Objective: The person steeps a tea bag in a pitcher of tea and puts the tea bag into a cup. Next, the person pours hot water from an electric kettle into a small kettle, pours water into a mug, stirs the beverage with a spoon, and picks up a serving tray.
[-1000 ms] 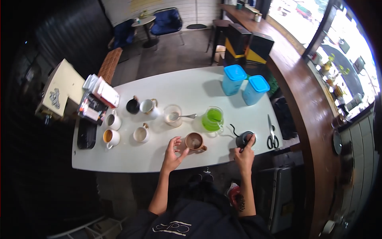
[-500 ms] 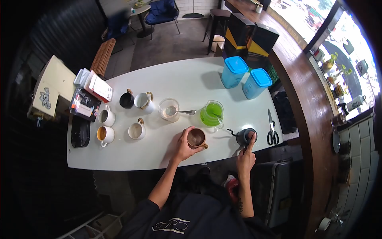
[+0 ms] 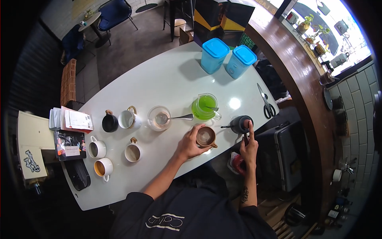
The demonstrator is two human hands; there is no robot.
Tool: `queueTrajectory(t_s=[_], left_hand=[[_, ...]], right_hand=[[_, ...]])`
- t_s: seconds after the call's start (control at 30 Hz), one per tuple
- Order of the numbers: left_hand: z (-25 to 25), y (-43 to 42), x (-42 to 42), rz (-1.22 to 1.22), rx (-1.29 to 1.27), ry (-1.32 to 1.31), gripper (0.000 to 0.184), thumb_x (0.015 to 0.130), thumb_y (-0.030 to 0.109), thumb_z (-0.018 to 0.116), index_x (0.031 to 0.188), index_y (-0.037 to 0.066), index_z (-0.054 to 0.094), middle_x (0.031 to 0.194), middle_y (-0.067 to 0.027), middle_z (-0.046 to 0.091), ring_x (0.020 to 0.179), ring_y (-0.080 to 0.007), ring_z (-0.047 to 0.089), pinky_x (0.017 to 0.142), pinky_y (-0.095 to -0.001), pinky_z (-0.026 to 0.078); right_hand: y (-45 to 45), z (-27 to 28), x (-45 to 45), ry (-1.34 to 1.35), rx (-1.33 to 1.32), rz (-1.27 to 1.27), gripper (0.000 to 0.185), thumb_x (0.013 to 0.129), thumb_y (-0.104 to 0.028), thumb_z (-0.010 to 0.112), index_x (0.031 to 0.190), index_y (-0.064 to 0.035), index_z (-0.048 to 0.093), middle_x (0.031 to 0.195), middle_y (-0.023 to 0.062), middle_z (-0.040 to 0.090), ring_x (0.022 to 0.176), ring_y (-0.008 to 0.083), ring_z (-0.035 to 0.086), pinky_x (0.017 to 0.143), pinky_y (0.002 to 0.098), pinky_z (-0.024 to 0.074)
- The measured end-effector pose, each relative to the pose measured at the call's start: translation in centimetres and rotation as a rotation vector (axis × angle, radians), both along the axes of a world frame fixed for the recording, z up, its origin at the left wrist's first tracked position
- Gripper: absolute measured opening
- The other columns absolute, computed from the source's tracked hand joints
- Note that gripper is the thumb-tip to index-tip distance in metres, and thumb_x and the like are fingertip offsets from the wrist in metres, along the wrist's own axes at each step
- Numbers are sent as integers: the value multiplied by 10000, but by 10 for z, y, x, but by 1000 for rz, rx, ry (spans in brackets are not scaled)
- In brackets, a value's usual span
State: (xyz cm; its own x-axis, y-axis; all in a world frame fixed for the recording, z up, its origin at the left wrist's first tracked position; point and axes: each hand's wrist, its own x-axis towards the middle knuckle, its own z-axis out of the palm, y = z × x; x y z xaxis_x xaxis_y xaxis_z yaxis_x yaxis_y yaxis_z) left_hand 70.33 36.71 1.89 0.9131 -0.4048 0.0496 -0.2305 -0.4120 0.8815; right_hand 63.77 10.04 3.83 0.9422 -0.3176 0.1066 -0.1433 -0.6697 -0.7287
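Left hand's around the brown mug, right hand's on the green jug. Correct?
Not quite: the right hand is on the dark kettle, not the green jug, which stands untouched. The head view shows it. The left hand is around the brown mug, as you said.

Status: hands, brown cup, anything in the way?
Left hand around brown cup. Right hand gripping dark kettle. Cup's mouth uncovered; green-filled pitcher close by.

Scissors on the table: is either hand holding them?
No, the scissors lie on the table; the left hand holds the brown mug, the right hand the dark kettle.
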Motion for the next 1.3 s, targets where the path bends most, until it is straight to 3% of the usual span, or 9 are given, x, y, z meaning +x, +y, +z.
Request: queueTrajectory(t_s=[0.03,0.4,0.57,0.7,0.9,1.07,1.3], left_hand=[[0,1,0,-10,-1,6,944,639,298,949,1425,102,465,1315,-110,642,1227,-315,626,1028,-423,518],[-5,-3,-4,41,65,-46,946,631,316,940,1434,144,471,1372,-66,621,1247,-309,606,1044,-434,506],[-7,-1,-7,42,63,-29,941,646,364,932,1436,143,471,1367,-93,613,1242,-329,603,1038,-443,504],[-6,-2,-4,47,73,-8,967,641,403,941,1442,134,471,1374,-99,608,1257,-328,595,1043,-445,507],[-5,-1,-3,30,85,-47,959,652,407,929,1445,145,459,1376,-102,598,1258,-339,590,1050,-450,498],[-7,-1,-3,22,97,-5,964,631,398,941,1435,138,477,1388,-95,593,1266,-332,583,1054,-453,495],[-5,-1,-2,26,80,-30,960,630,393,941,1433,144,478,1385,-95,594,1255,-331,588,1048,-451,497]], right_hand=[[8,13,-2,101,4,-35,900,830,122,570,1617,-216,294,984,295,698,756,432,700,655,370,531],[18,24,-15,7,-39,47,893,813,121,586,1603,-211,337,1074,287,698,716,419,693,645,343,531],[22,32,-12,93,-123,44,922,767,128,588,1593,-223,374,990,241,722,671,390,678,653,384,532],[25,30,-8,-7,-78,62,918,759,126,589,1580,-238,402,922,225,715,633,377,654,651,407,525],[26,32,-5,-32,-115,54,930,747,132,587,1571,-264,422,814,204,678,595,357,621,631,397,510],[31,32,-7,-24,-168,30,928,745,136,589,1567,-262,425,684,185,566,537,335,535,577,353,472],[35,36,-7,-42,-131,20,918,750,134,592,1566,-255,426,691,182,575,529,315,526,569,321,459]])
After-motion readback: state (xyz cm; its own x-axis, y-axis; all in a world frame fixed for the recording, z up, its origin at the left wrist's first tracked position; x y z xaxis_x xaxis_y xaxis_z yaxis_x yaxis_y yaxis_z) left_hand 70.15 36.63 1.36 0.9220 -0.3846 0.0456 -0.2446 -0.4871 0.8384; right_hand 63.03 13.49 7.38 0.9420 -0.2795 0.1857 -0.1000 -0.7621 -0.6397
